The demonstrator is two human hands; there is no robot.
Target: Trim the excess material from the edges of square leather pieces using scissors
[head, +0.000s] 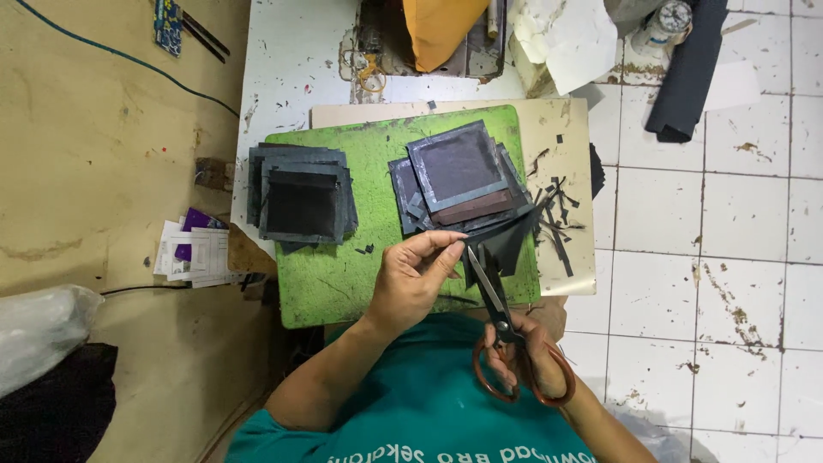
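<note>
- Left hand: fingers pinched together on the edge of a dark sheet piece, held just above the near edge of the green cutting mat.
- Right hand: fingers through the brown loops of a pair of scissors, closed around the handles; blades point up and away, tips at the dark sheet piece beside the left fingertips.
- Dark sheet piece: black, bent, at the mat's near right part, touching the right-hand stack.
- Right stack of dark squares: fanned unevenly on the mat, top square grey-edged and tilted.
- Left stack of dark squares: on the mat's left edge, well apart from the hands.
- Black offcut strips: scattered on the beige board right of the mat.
- Tabletop: white, scuffed, carrying mat and board.
- Orange cloth: at the far edge of the tabletop.
- Paper slips: on the tan floor, left of the tabletop.
</note>
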